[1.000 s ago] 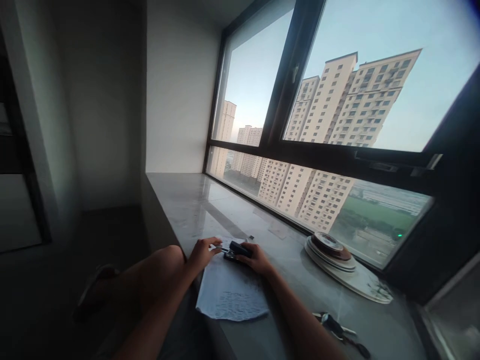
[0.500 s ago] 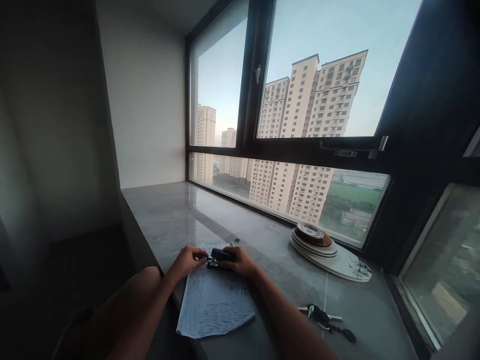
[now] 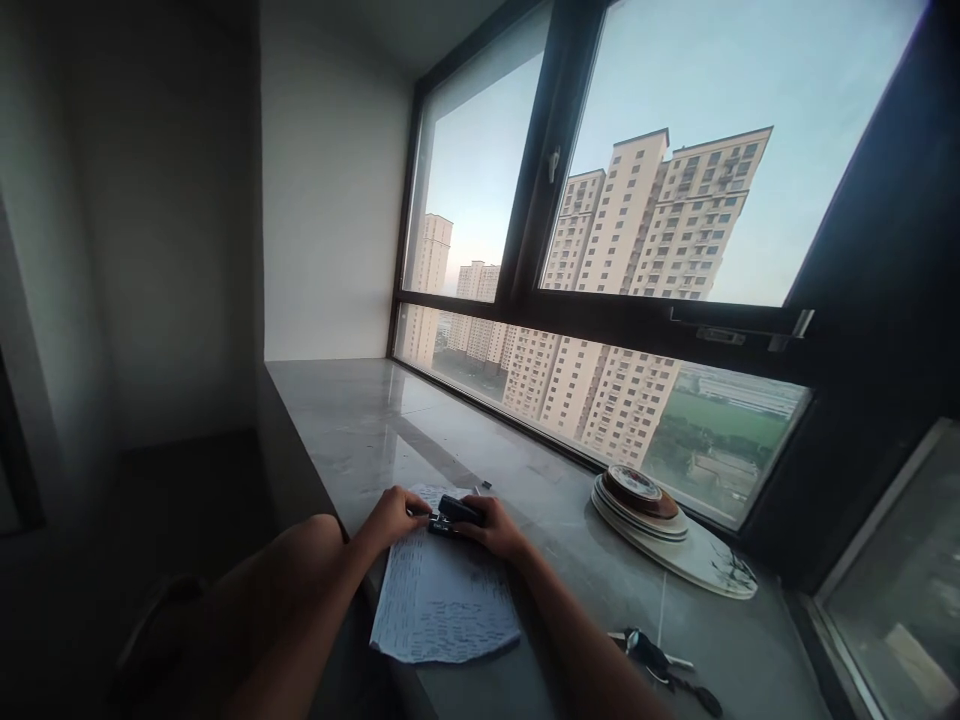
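A small black stapler (image 3: 452, 528) sits over the far end of a handwritten sheet of paper (image 3: 450, 612), its upper and lower arms apart at the left end. My right hand (image 3: 496, 527) is closed around the stapler from the right. My left hand (image 3: 397, 515) pinches at the stapler's left end, its thumb and fingertips together. Whatever lies between those fingertips is too small to make out. Just beyond the stapler, a small dark piece (image 3: 487, 485) rests on the grey stone sill (image 3: 337, 410).
On the right, a stack of plates (image 3: 641, 500) stands on a pale oval board (image 3: 724, 570) by the window. A bunch of keys (image 3: 652, 655) lies nearer, beside my right forearm. The sill's front edge runs along the left, next to my bent knee (image 3: 307, 545).
The view has turned slightly, so the scene sits a little further right in the frame. Both hands keep their places at the stapler.
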Demonstrator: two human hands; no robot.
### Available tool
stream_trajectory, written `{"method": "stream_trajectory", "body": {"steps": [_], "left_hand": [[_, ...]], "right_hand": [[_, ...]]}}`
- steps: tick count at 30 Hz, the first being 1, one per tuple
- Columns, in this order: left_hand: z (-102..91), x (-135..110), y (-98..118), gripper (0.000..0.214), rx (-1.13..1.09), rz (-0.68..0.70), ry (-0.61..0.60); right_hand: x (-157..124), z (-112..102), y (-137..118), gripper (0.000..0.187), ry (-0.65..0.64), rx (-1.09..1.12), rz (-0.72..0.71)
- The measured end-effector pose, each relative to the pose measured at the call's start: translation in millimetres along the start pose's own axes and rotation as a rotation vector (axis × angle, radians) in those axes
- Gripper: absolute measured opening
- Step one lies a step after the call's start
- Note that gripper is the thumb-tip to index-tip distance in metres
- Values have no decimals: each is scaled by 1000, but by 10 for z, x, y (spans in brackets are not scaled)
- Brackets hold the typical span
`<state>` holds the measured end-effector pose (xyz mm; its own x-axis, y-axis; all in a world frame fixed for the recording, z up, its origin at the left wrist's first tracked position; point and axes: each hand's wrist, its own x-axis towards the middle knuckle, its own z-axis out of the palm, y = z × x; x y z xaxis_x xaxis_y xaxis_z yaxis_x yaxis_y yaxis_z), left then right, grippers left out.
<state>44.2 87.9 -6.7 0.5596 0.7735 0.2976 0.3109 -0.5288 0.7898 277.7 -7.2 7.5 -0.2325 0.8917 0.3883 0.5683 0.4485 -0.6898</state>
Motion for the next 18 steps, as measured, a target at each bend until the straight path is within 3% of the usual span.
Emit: {"method": "stream_trajectory", "body": {"steps": [4, 7, 14, 18], "left_hand": [[58, -121, -16, 21, 34, 50, 177], [92, -256, -57, 39, 52, 6, 314], [214, -439, 133, 41, -172, -35, 240], [96, -497, 240, 43, -324, -61, 223]], "right_hand": [[1, 25, 18, 33, 14, -10, 6], [4, 37, 31, 34, 15, 1, 25], [79, 140, -195, 34, 26, 2, 13], [123, 261, -351, 31, 47, 23, -1]]}}
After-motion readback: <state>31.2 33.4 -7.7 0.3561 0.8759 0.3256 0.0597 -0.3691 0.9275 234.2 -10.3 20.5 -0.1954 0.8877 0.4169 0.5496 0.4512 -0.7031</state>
